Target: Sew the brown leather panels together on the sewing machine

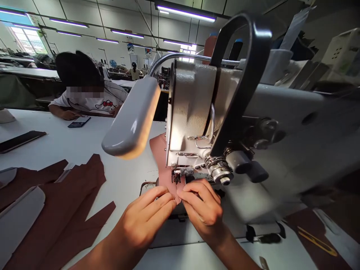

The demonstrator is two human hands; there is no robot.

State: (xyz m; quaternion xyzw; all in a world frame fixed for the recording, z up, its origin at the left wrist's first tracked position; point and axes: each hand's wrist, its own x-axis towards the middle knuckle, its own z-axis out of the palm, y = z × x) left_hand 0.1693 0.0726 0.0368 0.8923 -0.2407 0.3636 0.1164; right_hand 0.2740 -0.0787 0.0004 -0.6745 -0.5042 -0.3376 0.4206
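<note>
A brown leather piece (161, 157) runs under the needle of a grey sewing machine (194, 112) and out behind it. My left hand (146, 217) lies on the near end of the piece, fingers together and pressed down on it. My right hand (204, 206) pinches the same end from the right, fingertips meeting those of the left hand just in front of the presser foot (180, 176). The part of the piece under my fingers is hidden.
A lit gooseneck lamp (132, 120) hangs left of the machine head. Several brown cut pieces (70, 202) lie on the white table (84, 142) at the left. Two phones (79, 122) lie farther back. Another person (84, 93) sits across the table.
</note>
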